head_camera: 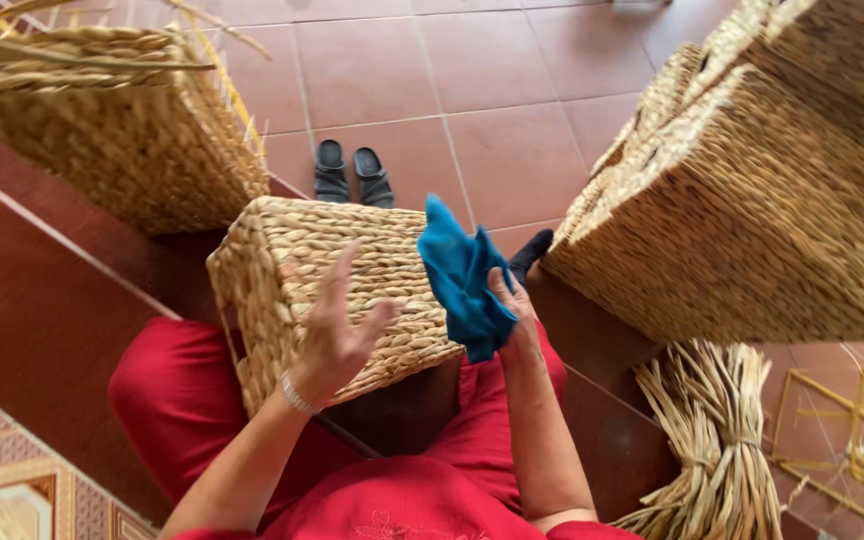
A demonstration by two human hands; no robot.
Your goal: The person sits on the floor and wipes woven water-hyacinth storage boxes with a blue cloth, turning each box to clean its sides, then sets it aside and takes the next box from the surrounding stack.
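The right hand (514,305) is clenched on a blue cloth (464,280) at the three o'clock edge of the woven basket (337,285) on the red-clad lap, while the left hand (337,325), fingers spread and released, seems to rest on its side, so wiping looks in hand, and the next pass calls for steadying the basket.

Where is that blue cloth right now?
The blue cloth is near the middle of the head view, held up in the person's right hand, just right of the woven basket resting on their lap.
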